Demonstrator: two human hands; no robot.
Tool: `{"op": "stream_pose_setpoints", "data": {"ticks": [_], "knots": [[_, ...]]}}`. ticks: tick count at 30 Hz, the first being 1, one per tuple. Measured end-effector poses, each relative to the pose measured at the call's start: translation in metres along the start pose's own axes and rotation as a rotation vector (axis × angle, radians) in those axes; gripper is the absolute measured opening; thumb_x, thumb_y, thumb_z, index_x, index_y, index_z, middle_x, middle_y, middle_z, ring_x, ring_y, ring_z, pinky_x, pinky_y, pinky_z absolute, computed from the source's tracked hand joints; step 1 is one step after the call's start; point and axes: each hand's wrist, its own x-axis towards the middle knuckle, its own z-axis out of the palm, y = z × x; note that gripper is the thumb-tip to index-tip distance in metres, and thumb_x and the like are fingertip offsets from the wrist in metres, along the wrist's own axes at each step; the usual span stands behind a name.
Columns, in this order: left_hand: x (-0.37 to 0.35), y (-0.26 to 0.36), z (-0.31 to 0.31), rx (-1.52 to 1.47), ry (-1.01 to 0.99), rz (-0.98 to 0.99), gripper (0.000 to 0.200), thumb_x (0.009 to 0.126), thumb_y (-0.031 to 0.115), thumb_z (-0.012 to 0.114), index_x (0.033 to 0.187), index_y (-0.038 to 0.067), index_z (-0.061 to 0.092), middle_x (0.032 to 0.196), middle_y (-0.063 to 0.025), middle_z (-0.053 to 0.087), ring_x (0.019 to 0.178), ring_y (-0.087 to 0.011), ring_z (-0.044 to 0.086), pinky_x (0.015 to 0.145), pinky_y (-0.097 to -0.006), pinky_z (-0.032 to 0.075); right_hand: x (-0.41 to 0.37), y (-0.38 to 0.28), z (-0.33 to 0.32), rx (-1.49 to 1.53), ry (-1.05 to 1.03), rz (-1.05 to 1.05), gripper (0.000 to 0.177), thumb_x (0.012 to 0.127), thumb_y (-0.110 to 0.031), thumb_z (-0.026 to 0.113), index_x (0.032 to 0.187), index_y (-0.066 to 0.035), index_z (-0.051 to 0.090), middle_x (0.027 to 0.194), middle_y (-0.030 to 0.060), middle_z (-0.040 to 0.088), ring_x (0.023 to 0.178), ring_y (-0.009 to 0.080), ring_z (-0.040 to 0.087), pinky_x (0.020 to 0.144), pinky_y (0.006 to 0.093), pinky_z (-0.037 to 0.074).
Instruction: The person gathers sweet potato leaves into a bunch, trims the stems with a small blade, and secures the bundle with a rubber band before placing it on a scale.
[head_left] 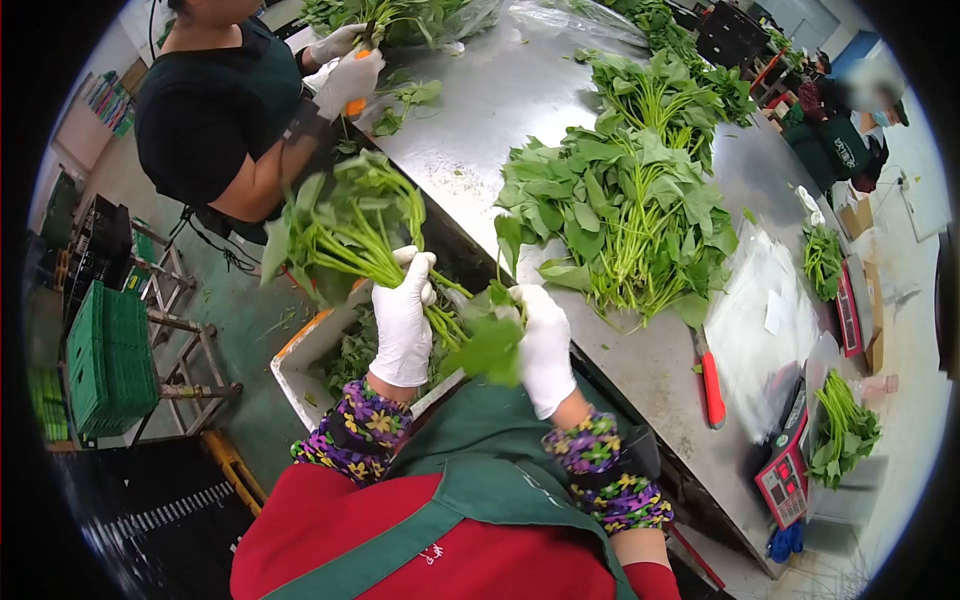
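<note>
1. Bunch of greens (pixel 345 225): a leafy bundle with long pale-green stems, held in the air over the near edge of the steel table (pixel 480 110). Its leaves fan up and to the left, and its stem ends point down to the right.
2. The left hand (pixel 403 322), in a white glove, is wrapped tight around the stems in a full fist, thumb upward.
3. The right hand (pixel 545 347), also gloved, sits at the stem ends with its fingers curled into a blurred clump of leaves (pixel 490 347). Whether it is pinching them cannot be told.
4. Directly below the hands stands a white bin (pixel 300 365) with green trimmings in it.
5. On the table just beyond the right hand lies a big pile of loose greens (pixel 625 215), stems toward the person.
6. A red-handled knife (pixel 711 382) lies beside that pile near the table edge, with clear plastic sheets (pixel 760 320) next to it.
7. Further right, a red scale (pixel 785 475) carries a small bundle of greens (pixel 845 430).
8. At the far left end of the table a co-worker's gloved hands (pixel 345 75) work on another bunch.
9. Green crates (pixel 110 360) are stacked on the floor at the left.
</note>
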Motion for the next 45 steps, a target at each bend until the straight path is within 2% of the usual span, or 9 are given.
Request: {"op": "stream_pose_setpoints", "data": {"ticks": [3,7,9,14,20,23,33,43,45], "knots": [[-0.006,0.011,-0.005,0.05,-0.089,-0.03,0.017,0.088,0.007,0.063,0.102,0.004,0.055,0.09,-0.0095,0.066,0.053,-0.0045,0.043,0.047,-0.0189,0.034,0.005,0.008,-0.011,-0.254,-0.546,0.204,0.04,0.08,-0.031,0.067,0.108,-0.003,0.062,0.088,0.015,0.065,0.081,0.0348,0.062,0.074,0.0362,0.05],[-0.014,0.012,-0.006,0.091,-0.19,-0.104,0.016,0.089,0.009,0.063,0.102,0.006,0.056,0.091,-0.01,0.067,0.052,-0.0046,0.043,0.047,-0.0187,0.034,0.011,-0.002,-0.02,-0.249,-0.288,0.053,0.044,0.083,-0.037,0.065,0.112,-0.004,0.062,0.094,0.0115,0.067,0.082,0.0253,0.065,0.075,0.0313,0.05],[-0.018,0.013,-0.003,0.096,-0.22,-0.142,0.015,0.089,0.009,0.063,0.101,0.007,0.056,0.091,-0.0103,0.067,0.052,-0.0048,0.042,0.047,-0.0187,0.034,0.027,-0.024,-0.035,0.073,-0.334,0.241,0.037,0.088,-0.031,0.062,0.112,-0.003,0.062,0.096,0.0093,0.067,0.081,0.0154,0.063,0.076,0.0289,0.049],[-0.033,0.012,0.008,0.109,-0.359,-0.238,0.015,0.088,0.011,0.064,0.1,0.006,0.055,0.089,-0.0098,0.068,0.052,-0.0038,0.042,0.047,-0.0173,0.033,0.042,-0.022,-0.027,0.853,-0.292,0.4,0.024,0.093,-0.015,0.055,0.111,0.001,0.059,0.088,0.0017,0.06,0.074,0.0109,0.057,0.067,0.0241,0.046],[-0.04,0.009,0.013,0.116,-0.418,-0.31,0.018,0.088,0.016,0.065,0.099,0.006,0.056,0.086,-0.0076,0.067,0.051,-0.0033,0.042,0.047,-0.0165,0.033,0.039,-0.013,-0.025,1.137,-0.329,0.473,0.028,0.091,-0.01,0.058,0.117,0.0,0.056,0.09,0.0011,0.059,0.076,0.0071,0.055,0.073,0.0205,0.046],[-0.04,0.014,0.016,0.077,-0.453,-0.362,0.019,0.088,0.017,0.066,0.099,0.006,0.056,0.083,-0.0057,0.066,0.052,-0.0034,0.042,0.048,-0.0171,0.033,0.036,-0.013,-0.032,1.051,-0.444,0.277,0.025,0.088,-0.008,0.061,0.112,-0.003,0.057,0.098,0.0029,0.06,0.087,0.009,0.057,0.082,0.0245,0.046],[-0.04,0.012,0.014,0.053,-0.531,-0.483,0.017,0.088,0.016,0.065,0.098,0.008,0.054,0.082,-0.0046,0.065,0.051,-0.0033,0.041,0.046,-0.0174,0.031,0.034,-0.001,-0.03,0.738,-0.444,0.207,0.01,0.087,-0.008,0.062,0.094,0.0,0.061,0.082,0.0013,0.061,0.075,0.0074,0.056,0.07,0.0227,0.046],[-0.038,0.003,0.015,0.212,-0.397,-0.188,0.012,0.088,0.009,0.063,0.098,0.007,0.056,0.08,-0.0044,0.066,0.053,-0.0032,0.044,0.048,-0.0163,0.033,0.017,0.003,-0.01,0.827,-0.356,0.531,0.019,0.092,-0.018,0.056,0.086,0.0,0.058,0.076,0.0037,0.06,0.068,0.0098,0.051,0.064,0.0253,0.042],[-0.034,0.008,0.015,0.2,-0.358,-0.149,0.012,0.087,0.009,0.063,0.098,0.007,0.057,0.081,-0.0046,0.066,0.052,-0.003,0.044,0.048,-0.0166,0.033,0.015,0.007,-0.015,0.287,-0.478,0.373,0.025,0.092,-0.023,0.056,0.084,0.0,0.058,0.07,0.0083,0.058,0.065,0.0135,0.052,0.061,0.0287,0.042]]}}
